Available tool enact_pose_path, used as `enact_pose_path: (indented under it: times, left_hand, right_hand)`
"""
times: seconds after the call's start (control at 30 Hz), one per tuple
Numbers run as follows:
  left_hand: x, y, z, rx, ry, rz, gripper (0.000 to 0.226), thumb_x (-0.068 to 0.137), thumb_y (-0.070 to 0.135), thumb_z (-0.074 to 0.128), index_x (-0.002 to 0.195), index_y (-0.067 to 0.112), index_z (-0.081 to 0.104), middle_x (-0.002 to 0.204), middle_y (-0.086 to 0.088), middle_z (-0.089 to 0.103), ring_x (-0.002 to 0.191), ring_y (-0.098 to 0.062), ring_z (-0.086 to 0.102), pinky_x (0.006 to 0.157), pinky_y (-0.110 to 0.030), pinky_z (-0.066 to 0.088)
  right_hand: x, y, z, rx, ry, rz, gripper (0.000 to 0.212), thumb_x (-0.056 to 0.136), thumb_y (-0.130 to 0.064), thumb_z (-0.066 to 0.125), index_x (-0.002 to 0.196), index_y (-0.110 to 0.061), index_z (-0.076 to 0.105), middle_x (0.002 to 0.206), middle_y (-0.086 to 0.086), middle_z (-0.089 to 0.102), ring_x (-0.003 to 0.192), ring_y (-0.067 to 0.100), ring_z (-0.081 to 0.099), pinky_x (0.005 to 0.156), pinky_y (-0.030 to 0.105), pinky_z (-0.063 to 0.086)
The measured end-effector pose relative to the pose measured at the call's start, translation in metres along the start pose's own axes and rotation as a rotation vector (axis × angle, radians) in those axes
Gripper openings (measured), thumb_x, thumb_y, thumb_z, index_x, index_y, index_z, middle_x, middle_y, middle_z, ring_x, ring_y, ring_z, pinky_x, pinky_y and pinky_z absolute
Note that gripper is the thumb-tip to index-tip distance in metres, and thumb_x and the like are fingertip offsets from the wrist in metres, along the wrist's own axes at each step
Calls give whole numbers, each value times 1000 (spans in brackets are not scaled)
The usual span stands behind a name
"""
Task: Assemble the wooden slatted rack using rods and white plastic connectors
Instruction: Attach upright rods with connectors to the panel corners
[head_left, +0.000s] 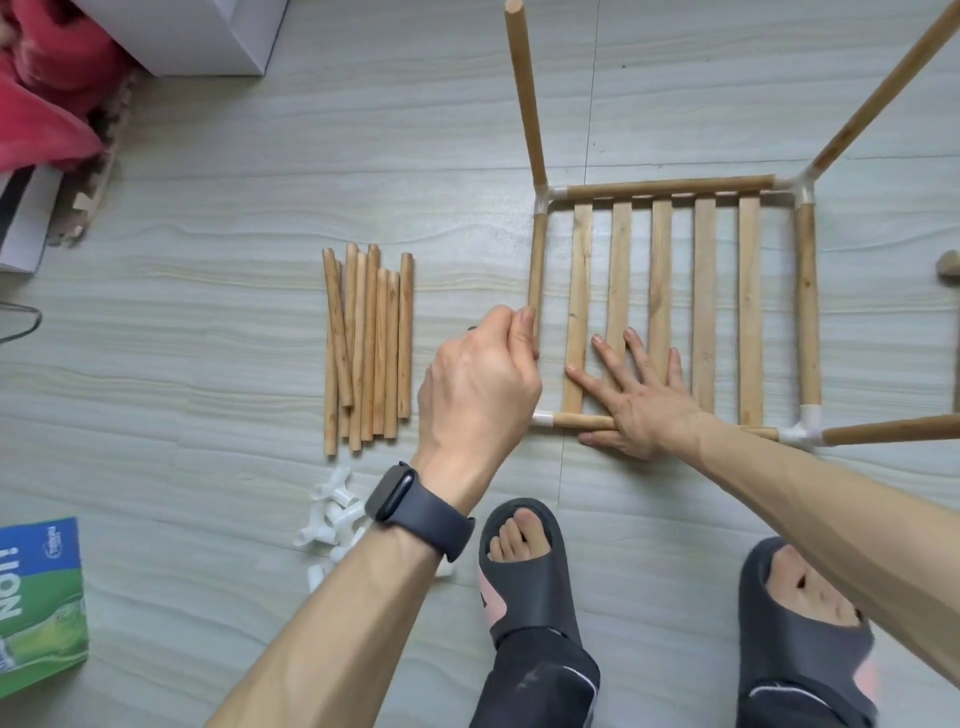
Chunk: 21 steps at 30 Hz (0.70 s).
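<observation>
Head view, looking down at a pale wood-grain floor (208, 364). The square wooden slatted rack (704, 291) lies flat to the right of centre. It has five flat slats inside a frame of round rods joined at the corners by white plastic connectors. Longer rods rise from the far-left, far-right and near-right corners.

The left hand (478, 384), with a dark smartwatch (400, 493) on its wrist, has its fingers (522, 332) curled round the near end of the frame's left side rod (537, 260). The hand hides where this rod meets the near-left white corner connector (543, 417). The right hand (641, 410) lies flat and spread, its fingers (610, 358) straight across the slats and its palm over the near frame rod, grasping nothing.

A bundle of loose round wooden rods (366, 338) lies left of the rack, and a heap of loose white plastic connectors (332, 519) lies nearer, beside the left forearm. Two feet in dark grey open-toed slippers (530, 571) stand at the near edge. A blue and green carton (36, 597) sits at near left.
</observation>
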<state>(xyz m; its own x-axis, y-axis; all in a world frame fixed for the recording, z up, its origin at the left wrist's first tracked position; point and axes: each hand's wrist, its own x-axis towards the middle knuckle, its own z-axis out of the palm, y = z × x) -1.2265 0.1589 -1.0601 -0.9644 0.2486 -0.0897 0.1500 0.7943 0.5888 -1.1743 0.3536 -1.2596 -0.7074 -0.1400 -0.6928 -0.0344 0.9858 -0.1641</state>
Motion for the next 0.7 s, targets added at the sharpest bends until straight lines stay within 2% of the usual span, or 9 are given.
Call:
enact_pose_path:
  times: [0.1, 0.23, 0.47, 0.63, 0.7]
  left_hand:
    - [7, -11, -7, 12, 75, 12, 40, 108, 33, 40, 79, 12, 57, 56, -1, 53, 51, -26, 52, 50, -45, 41]
    - [-1, -9, -7, -56, 46, 33, 38, 108, 30, 40, 80, 10, 56, 54, 1, 48, 49, -27, 48, 47, -41, 38]
    - [-10, -17, -8, -33, 69, 60, 36, 108, 28, 41, 81, 9, 54, 50, 6, 40, 40, -16, 36, 42, -26, 24]
    - [3, -15, -7, 17, 60, 78, 36, 109, 28, 40, 83, 6, 53, 57, -11, 53, 48, -32, 48, 47, -45, 35]
    - [1, -12, -12, 68, 24, 76, 31, 108, 27, 40, 85, 10, 53, 62, -14, 57, 55, -38, 52, 49, -46, 34]
  right_hand:
    - [-2, -2, -2, -22, 9, 10, 93, 79, -93, 25, 134, -60, -43, 137, -13, -63, 135, 32, -53, 110, 76, -12]
    - [-4, -4, -8, -45, -2, 16, 92, 81, -92, 23, 134, -58, -43, 139, -10, -61, 136, 34, -51, 110, 76, -12]
    - [-1, -2, -5, -36, 36, 7, 92, 80, -93, 23, 139, -58, -39, 145, -8, -56, 138, 35, -49, 108, 77, -13]
    - [-5, -2, -7, -45, 19, 15, 92, 77, -95, 20, 134, -59, -43, 142, -9, -58, 138, 35, -49, 108, 77, -12]
    - [-10, -11, -15, -67, -17, 37, 93, 79, -94, 21, 133, -57, -44, 147, -7, -54, 140, 37, -46, 108, 78, -10]
